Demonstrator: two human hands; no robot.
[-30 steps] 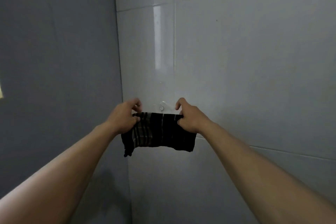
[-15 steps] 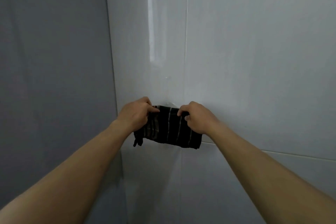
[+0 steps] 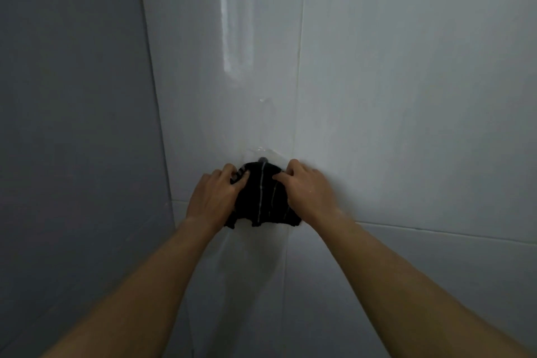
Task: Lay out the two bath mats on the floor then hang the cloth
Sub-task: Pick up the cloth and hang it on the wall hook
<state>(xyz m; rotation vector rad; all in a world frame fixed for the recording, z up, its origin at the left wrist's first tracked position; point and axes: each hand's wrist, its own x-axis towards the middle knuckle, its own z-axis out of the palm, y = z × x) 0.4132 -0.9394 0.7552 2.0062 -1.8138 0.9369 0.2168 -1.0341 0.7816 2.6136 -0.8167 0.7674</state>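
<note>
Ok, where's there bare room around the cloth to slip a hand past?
Bare tile above the hook, below the cloth hem between the left forearm and right forearm, and right of the right hand. A narrower strip runs from the left hand to the grey wall corner. Crowded at the hook: both hands grip the cloth's sides.

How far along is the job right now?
The mats are out of view, so unconfirmed. In hand: left hand and right hand grip the dark striped cloth, bunched at the wall hook. Left: let go and see that it hangs.
</note>
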